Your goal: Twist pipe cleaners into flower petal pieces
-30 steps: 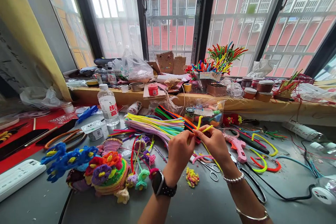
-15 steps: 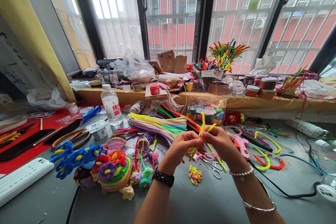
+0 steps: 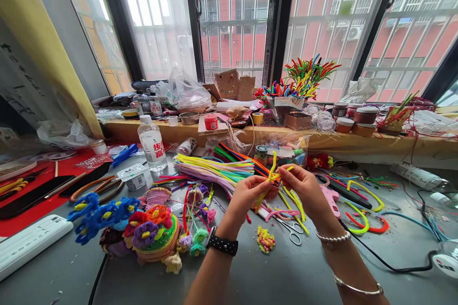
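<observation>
Between my two hands is a bunch of yellow pipe cleaners (image 3: 272, 167), with ends sticking up and out to the right. My left hand (image 3: 250, 191) is closed on the crossing point of the bunch, and part of it hangs below the fingers. With thumb and fingertips, my right hand (image 3: 298, 186) pinches a yellow end at the right. Beneath the hands lie scissors (image 3: 294, 234) with light handles and a small pile of yellow and pink bits (image 3: 265, 239). Behind them rests a bundle of pastel pipe cleaners (image 3: 214, 167).
Fuzzy flowers on a round base (image 3: 153, 236) stand at the left, near a water bottle (image 3: 152, 145). A pink glue gun (image 3: 331, 200) with a black cord lies right of my right hand. A white power strip (image 3: 34, 243) is far left; jars line the sill (image 3: 171, 128).
My hands have drawn slightly apart. The right hand has shifted right and up with one yellow end, and the upright end now tilts more beside the left hand.
</observation>
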The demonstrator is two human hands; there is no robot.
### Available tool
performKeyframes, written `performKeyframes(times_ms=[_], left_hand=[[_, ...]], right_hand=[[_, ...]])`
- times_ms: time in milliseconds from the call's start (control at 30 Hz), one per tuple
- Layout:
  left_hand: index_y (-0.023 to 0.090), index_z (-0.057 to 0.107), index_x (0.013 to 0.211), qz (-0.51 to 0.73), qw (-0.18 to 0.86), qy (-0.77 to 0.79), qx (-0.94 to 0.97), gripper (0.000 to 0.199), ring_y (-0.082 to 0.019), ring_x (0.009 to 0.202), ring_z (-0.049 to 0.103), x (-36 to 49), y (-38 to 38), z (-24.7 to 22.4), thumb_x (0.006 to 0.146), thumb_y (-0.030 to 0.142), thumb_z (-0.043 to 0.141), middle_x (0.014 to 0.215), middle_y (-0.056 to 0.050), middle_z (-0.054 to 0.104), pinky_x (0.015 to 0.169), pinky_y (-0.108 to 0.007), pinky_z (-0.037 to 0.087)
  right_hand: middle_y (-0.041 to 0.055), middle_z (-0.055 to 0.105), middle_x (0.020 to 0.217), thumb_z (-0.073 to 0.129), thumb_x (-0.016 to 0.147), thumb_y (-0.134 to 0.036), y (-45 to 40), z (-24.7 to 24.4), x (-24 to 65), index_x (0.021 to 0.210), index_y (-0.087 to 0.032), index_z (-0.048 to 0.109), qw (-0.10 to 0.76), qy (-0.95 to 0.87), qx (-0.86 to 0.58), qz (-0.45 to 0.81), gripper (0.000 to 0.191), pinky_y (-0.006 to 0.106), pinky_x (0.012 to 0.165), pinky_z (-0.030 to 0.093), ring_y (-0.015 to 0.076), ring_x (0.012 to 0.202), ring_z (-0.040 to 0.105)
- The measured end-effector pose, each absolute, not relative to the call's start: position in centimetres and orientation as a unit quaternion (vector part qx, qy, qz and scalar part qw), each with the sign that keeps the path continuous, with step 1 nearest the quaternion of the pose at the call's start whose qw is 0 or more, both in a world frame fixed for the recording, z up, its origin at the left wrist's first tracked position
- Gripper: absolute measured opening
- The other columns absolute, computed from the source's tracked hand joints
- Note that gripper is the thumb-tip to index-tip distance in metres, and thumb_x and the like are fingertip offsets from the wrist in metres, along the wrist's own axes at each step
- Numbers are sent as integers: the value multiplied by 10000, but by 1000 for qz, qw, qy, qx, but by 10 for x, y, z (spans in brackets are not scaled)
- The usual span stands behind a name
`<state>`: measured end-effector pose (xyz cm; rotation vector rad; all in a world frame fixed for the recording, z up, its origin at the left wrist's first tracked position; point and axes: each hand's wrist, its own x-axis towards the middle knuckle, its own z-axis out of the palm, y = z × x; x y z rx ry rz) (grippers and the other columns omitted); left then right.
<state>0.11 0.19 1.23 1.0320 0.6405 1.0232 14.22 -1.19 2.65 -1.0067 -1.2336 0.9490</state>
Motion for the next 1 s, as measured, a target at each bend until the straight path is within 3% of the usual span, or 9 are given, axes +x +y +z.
performKeyframes(times_ms=[200, 500, 767, 1000], left_hand=[[104, 595, 816, 478, 690, 288, 461, 326, -149, 650, 619, 2, 2, 13, 565, 286, 697, 694, -62, 665, 684, -262, 450], [122, 638, 617, 470, 593, 346, 555, 207, -108, 555, 554, 3, 1, 15, 567, 320, 672, 565, -10, 620, 561, -199, 410], [129, 634, 677, 491, 659, 358, 443, 204, -96, 557, 581, 2, 2, 12, 578, 303, 677, 629, -15, 650, 533, -174, 426], [129, 613, 755, 424, 751, 274, 427, 193, -138, 652, 630, -5, 0, 14, 626, 265, 659, 708, -57, 678, 645, -215, 468]], right_hand=[[0, 549, 594, 611, 653, -375, -11, 25, 148, 695, -139, 579, 582, -561, -455, 373, 242, 200, 491, 380, 93, 525, 467], [16, 607, 628, 540, 714, -358, -21, 39, 151, 722, -156, 594, 458, -680, -491, 294, 209, 214, 514, 396, 132, 570, 533], [27, 631, 617, 525, 723, -356, -21, 38, 156, 697, -162, 614, 438, -691, -533, 217, 215, 227, 523, 405, 147, 567, 555], [21, 642, 611, 513, 730, -364, -23, 40, 157, 681, -174, 630, 438, -699, -552, 120, 228, 233, 524, 397, 149, 554, 559]])
